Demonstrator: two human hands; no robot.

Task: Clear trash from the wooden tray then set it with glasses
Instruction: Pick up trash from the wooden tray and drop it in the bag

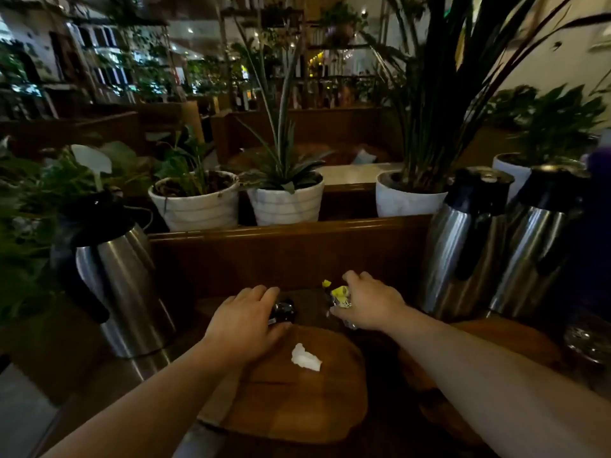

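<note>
A wooden tray [297, 401] lies on the counter in front of me. A crumpled white tissue [305, 358] rests near its middle. My left hand [243, 320] reaches over the tray's far left edge, fingers curled around a dark shiny wrapper [281, 311]. My right hand [367, 307] is at the tray's far right, closed on a yellow and silver crumpled wrapper [340, 295]. A small yellow scrap [326, 283] lies just beyond it. No glasses are clearly seen on the tray.
A steel thermos jug [122, 276] stands at the left, and two more steel jugs [463, 246] at the right. White plant pots [284, 201] line a wooden ledge behind. Another wooden tray [515, 338] lies right, with a glass object [588, 342] at the edge.
</note>
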